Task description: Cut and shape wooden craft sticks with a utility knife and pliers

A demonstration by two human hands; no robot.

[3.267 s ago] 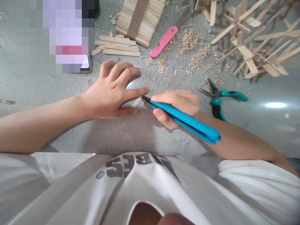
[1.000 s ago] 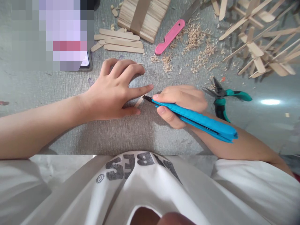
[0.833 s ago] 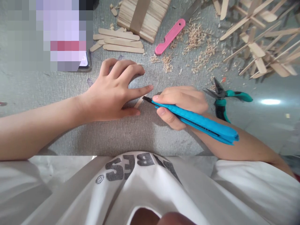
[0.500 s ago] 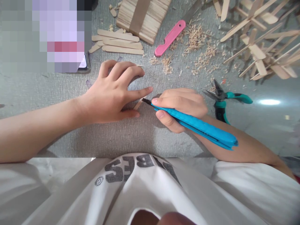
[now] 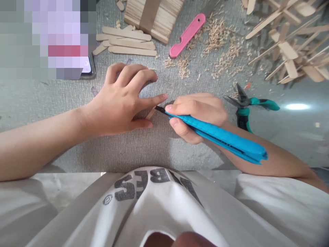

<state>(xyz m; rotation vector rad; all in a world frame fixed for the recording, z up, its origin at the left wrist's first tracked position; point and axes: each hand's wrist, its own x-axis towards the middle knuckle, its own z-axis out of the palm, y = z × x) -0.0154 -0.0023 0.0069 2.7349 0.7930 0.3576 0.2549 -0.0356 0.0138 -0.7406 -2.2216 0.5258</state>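
Note:
My right hand (image 5: pixel 203 109) is wrapped round a blue utility knife (image 5: pixel 226 137), its handle slanting down to the right over my forearm. The knife's dark blade points left, its tip at a small strip of craft stick (image 5: pixel 151 113) lying on the table. Spread out over the tabletop, my left hand (image 5: pixel 123 99) has its thumb and index finger apart on either side of that strip. Most of the strip is hidden beneath the left hand, so I cannot tell how long it is.
Pliers (image 5: pixel 243 103) with green and black handles lie right of my right hand. Beyond are a pink-handled saw (image 5: pixel 187 36), wood shavings (image 5: pixel 218 34), loose craft sticks (image 5: pixel 132 50), a banded stick bundle (image 5: pixel 164 20), assembled stick pieces (image 5: pixel 288 51) and a phone (image 5: pixel 88 65).
The knife's handle end has swung slightly to the right, with the blade tip still at the strip. My left hand keeps nearly the same pose. The view has shifted a little.

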